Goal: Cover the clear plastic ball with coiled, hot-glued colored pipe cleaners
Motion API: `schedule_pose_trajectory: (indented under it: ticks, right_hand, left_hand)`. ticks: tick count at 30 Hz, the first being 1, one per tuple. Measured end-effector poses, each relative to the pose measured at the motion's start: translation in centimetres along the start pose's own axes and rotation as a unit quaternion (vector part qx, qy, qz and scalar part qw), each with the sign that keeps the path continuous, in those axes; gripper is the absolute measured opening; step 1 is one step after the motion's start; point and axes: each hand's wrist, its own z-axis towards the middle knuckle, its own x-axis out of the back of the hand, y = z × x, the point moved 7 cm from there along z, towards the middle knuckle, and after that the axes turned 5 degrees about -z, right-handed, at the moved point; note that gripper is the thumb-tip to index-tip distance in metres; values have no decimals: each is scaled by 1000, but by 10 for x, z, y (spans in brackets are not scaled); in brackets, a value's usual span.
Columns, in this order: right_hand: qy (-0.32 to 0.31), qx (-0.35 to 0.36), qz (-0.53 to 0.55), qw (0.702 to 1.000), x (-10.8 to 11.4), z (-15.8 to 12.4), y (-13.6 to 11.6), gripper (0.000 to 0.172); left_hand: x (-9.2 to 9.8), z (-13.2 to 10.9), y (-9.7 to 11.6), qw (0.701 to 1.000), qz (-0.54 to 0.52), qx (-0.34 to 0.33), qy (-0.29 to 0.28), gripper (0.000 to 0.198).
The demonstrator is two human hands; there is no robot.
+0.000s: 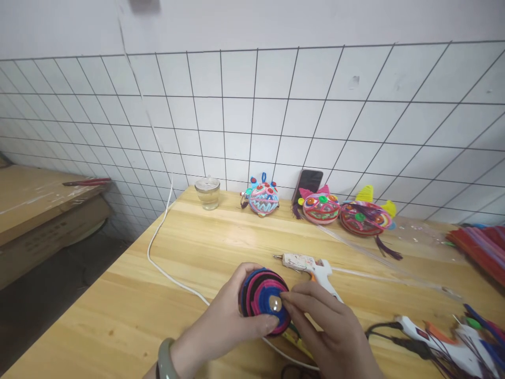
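Observation:
My left hand (236, 308) wraps around a ball covered in coiled fuzzy pipe cleaners (258, 295), in rings of blue, pink and black. At the middle of its blue rings is a small shiny pale disc (275, 303). The fingertips of my right hand (323, 323) are pinched together against the ball, right beside that disc. Whether they hold something small is hidden. Just beyond my hands lies a white glue gun (303, 261), its nozzle facing left and its handle partly behind my right hand.
Along the wall stand a lidded glass jar (208, 196), a blue ornament (263, 197), a phone (310, 181), a pink ornament (321, 207) and a yellow-finned one (365, 217). A white cable (158, 231) crosses the table. A power strip (424, 337) and pipe cleaners (483, 250) lie right.

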Motion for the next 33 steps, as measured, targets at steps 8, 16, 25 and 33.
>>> schedule_pose_trajectory:
  ticks: [8, 16, 25, 33]
  right_hand:
    - [-8, 51, -32, 998, 0, -1, -6, 19]
    - [-13, 30, 0, 999, -1, 0, -6, 22]
    - [-39, 55, -30, 997, -5, -2, -9, 31]
    - [-53, 121, -181, 975, -10, -4, -21, 32]
  left_hand:
    - [0, -2, 1, 1000, 3, 8, -7, 42]
    - [2, -3, 1, 1000, 21, 5, 13, 38]
    - [2, -3, 5, 1000, 20, -4, 23, 37]
    - [6, -3, 8, 998, 41, -29, 37, 33]
